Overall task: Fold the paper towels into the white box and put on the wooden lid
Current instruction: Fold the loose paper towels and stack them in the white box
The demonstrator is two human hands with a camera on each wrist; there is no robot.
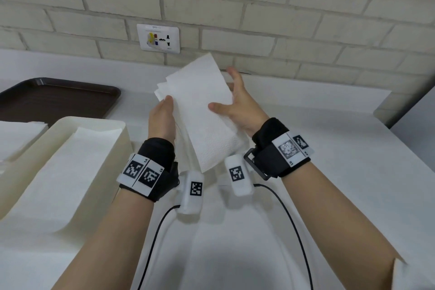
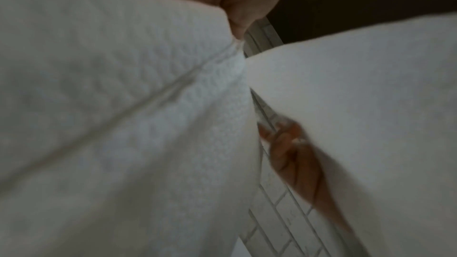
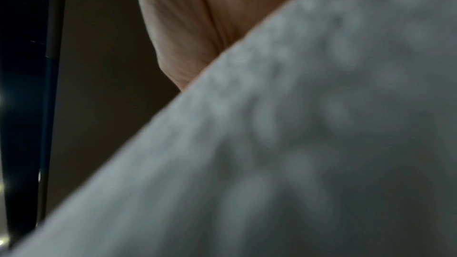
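A folded stack of white paper towels [image 1: 202,110] hangs tilted in the air above the counter. My left hand [image 1: 164,107] grips its left edge, thumb on top and fingers hidden underneath. My right hand [image 1: 229,99] holds the right edge, thumb pressed on the front and fingers spread behind. The white box [image 1: 117,139] stands at the left with flat paper towels [image 1: 70,172] inside it. The left wrist view shows embossed towel [image 2: 123,124] filling the frame, with the right hand's fingers [image 2: 289,144] behind a sheet. Blurred towel [image 3: 296,144] covers most of the right wrist view. No wooden lid is in view.
A dark brown tray [image 1: 58,96] lies at the back left of the white counter [image 1: 329,148]. Another pile of towels [image 1: 18,136] sits left of the box. A brick wall with a socket plate [image 1: 159,37] runs behind. Wrist-camera cables [image 1: 289,219] trail toward me.
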